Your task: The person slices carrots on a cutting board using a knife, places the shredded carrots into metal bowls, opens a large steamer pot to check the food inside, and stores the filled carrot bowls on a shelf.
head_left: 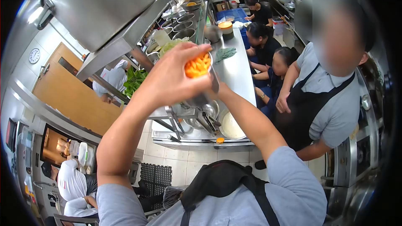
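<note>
My left hand (180,71) is raised in front of me, its thumb and fingers curved around the rim of a metal container (201,99). Orange cut pieces (197,66), which look like carrot, fill the container's mouth. My right hand (222,87) is behind and beside the container, close to its wall; its fingers are hidden. Below the container, a metal bowl (211,109) and a round pan of pale contents (232,124) sit at the counter's near end. An orange piece (220,140) lies by the counter's front edge.
A long steel counter (238,71) runs away from me, with green leaves (225,54) on it. Leafy greens (135,82) are at the left, under a steel shelf (125,46). A co-worker in a black apron (312,104) stands close at my right; others sit along the counter.
</note>
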Available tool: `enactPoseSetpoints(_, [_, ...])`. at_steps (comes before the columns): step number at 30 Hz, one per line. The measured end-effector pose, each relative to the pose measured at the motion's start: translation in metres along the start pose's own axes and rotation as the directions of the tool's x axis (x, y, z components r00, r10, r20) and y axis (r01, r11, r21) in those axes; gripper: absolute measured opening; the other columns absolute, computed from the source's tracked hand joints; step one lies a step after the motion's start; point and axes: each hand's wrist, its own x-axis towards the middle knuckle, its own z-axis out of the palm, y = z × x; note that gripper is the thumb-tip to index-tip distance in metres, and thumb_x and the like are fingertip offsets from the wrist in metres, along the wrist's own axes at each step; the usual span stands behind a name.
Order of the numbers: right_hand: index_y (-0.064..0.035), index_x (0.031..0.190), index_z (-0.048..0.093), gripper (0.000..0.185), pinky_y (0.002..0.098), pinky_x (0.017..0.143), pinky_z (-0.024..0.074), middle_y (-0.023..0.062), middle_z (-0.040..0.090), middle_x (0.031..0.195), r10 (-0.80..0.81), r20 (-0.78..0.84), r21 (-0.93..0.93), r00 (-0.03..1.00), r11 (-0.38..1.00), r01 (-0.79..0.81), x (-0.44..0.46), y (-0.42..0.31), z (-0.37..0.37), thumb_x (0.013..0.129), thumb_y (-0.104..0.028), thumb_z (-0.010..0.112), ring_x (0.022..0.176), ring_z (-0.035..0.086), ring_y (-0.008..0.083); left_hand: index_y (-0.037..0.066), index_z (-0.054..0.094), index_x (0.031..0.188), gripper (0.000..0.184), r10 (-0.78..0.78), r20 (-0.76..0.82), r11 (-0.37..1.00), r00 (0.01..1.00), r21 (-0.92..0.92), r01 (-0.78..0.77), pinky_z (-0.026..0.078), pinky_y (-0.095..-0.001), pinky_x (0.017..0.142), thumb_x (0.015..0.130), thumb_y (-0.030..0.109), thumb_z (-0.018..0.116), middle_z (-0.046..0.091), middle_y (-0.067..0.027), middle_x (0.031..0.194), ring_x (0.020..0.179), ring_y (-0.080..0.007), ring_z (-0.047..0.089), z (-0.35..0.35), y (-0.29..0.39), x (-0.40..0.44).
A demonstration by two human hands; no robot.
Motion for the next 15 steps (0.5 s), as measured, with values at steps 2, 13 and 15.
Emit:
enactPoseSetpoints(2, [-0.0080,0.124,0.060,0.054,0.0497,0.087,0.0542,0.0173,0.072,0.106,-0.040,0.009,-0.180,0.999,0.983,0.041,-0.001,-0.033,-0.012,0.084,-0.041,0.073,0.103,0.068,0.0423,0.001,0.062,0.139,0.071,-0.046,-0.036,0.998,0.998,0.038,0.047,0.046,-0.0399,0.107,0.079,0.036,0.072,0.060,-0.0227,0.133,0.121,-0.0345,0.063,0.003,0.001,0.014])
enactPoseSetpoints(13, [-0.0022,0.109,0.060,0.022,0.0460,0.075,0.0525,0.0227,0.068,0.089,0.261,0.056,0.069,0.964,0.962,-0.264,0.001,-0.091,-0.033,0.090,-0.005,0.049,0.087,0.067,0.0429,-0.002,0.065,0.134,0.072,-0.251,-0.252,0.883,0.935,0.335,0.327,0.048,-0.0418,0.105,0.076,0.040,0.070,0.065,-0.0285,0.126,0.120,-0.0395,0.063,0.029,-0.041,0.052])
enactPoseSetpoints(15, [-0.0036,0.105,0.064,0.022,0.0478,0.078,0.0527,0.0216,0.070,0.092,0.085,0.163,-0.241,0.983,0.970,-0.044,0.006,-0.074,-0.025,0.090,-0.009,0.049,0.089,0.067,0.0427,0.002,0.065,0.136,0.073,-0.372,-0.261,0.808,0.891,0.381,0.449,0.048,-0.0459,0.106,0.075,0.042,0.069,0.064,-0.0267,0.130,0.121,-0.0425,0.062,0.032,-0.042,0.056])
